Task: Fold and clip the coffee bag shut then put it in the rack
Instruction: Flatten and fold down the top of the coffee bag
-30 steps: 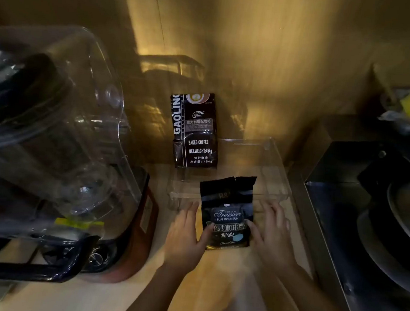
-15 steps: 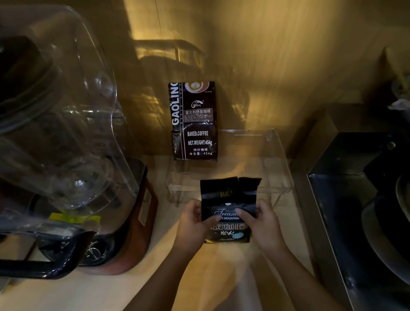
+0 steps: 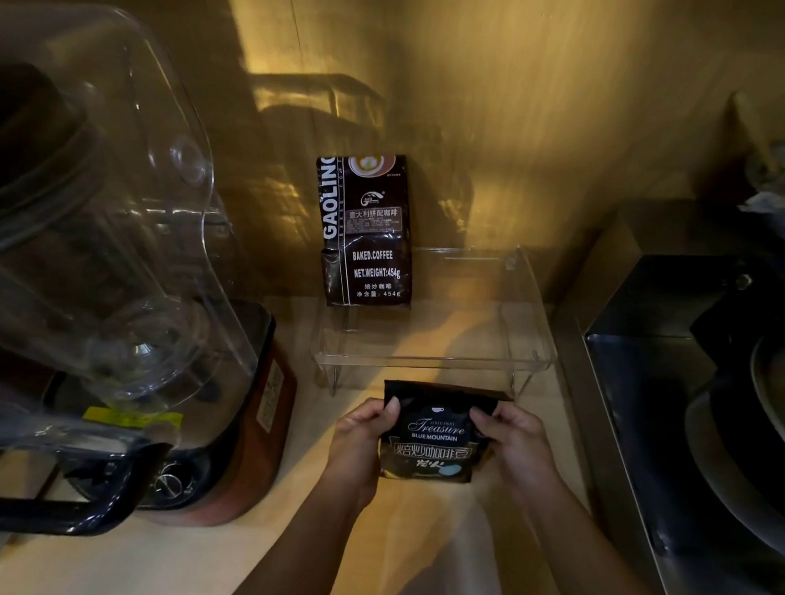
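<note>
Head view showed the coffee bag [image 3: 433, 436] held between both hands just above the bench [image 3: 405, 559], directly in front of the clear rack [image 3: 433, 355] and not yet in it. Its top edge looked turned over once, giving a straight upper line level with the thumbs.

To do the fold well, I judged the crease should be pressed flat along the whole width, both corners kept even, and the air squeezed out before a second turn, so a clip would bite on a tight, flat band and not slip off a puffy one. No clip was visible anywhere in the frame, so it would have to be fetched while one hand kept the fold from springing open.

Left hand [image 3: 359, 441] pinched the bag's upper left corner, thumb on the printed front and fingers curled behind. Right hand [image 3: 517, 446] pinched the upper right corner in the same way, thumb across the front. Both grips were pressed together on the bag, neither spread. Forearms came in from the bottom of the frame and converged, wrists roughly straight, palms turned toward each other.

A taller brown coffee bag [image 3: 368, 231] stood upright at the rack's rear left, against the wall. The blender [image 3: 98, 271] sat well to the left.
</note>
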`<action>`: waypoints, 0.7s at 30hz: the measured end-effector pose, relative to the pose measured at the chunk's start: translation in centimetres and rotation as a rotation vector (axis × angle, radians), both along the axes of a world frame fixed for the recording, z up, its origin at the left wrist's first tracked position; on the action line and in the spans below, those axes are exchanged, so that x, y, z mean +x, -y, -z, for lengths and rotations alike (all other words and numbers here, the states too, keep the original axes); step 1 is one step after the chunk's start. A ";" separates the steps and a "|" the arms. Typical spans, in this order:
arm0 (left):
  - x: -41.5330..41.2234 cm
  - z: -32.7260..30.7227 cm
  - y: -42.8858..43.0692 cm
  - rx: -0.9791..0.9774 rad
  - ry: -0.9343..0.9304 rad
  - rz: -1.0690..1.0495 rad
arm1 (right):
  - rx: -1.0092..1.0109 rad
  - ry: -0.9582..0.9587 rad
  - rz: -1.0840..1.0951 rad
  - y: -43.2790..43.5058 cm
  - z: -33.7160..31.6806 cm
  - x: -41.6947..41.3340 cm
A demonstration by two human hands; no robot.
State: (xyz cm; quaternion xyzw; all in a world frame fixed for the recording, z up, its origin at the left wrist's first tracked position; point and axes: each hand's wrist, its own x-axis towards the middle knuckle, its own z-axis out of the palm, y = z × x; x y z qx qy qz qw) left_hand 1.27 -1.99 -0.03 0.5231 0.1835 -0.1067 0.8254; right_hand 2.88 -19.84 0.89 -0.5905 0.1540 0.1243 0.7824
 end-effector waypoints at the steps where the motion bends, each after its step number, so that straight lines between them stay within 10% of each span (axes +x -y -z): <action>1: -0.1 0.0 0.0 -0.032 -0.017 0.009 | 0.041 -0.016 -0.011 -0.1 0.0 -0.2; 14: 0.5 -1.6 -0.7 0.414 0.155 0.132 | -0.126 -0.015 -0.222 -0.3 -1.3 1.1; 21: -0.6 -1.4 0.5 0.284 0.136 0.252 | -0.182 0.013 -0.353 -0.9 -1.7 0.5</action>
